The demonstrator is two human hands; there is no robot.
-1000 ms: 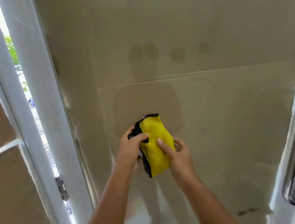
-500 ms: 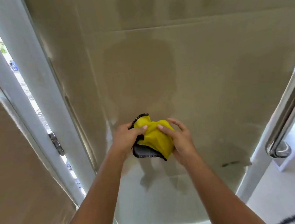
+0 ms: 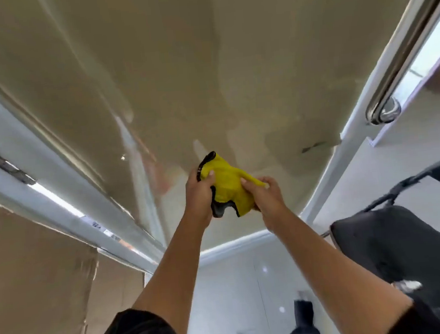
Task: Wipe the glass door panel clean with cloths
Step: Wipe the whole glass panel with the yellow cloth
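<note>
Hinge [image 3: 3, 165] sits far on the left, on the white door frame; next to it comes the glass door panel [image 3: 205, 75], wide and shiny, with pale streaks low on its left side.

Low down, near the middle of the panel's bottom edge, the left hand [image 3: 198, 195] grips the cloth [image 3: 227, 185]; its fingers curl round the black-edged left side and its thumb lies on top. The cloth is yellow and bunched up between both hands; I cannot tell if it touches the glass. The right hand [image 3: 265, 196] pinches the right side of the cloth, fingers bent round it.

Further right, close to the panel's right edge, a small dark mark [image 3: 315, 146] shows on the glass; past that edge is the shiny metal handle [image 3: 400, 52]; a black bag [image 3: 397, 255] lies on the floor at the far right.

I think the cloth is being made ready, folded or bunched into a pad, and wiping of the low part is not yet begun. Next the pad should go flat on the glass; it needs a firm push and rubbing along the bottom edge, on towards the dark mark.
</note>
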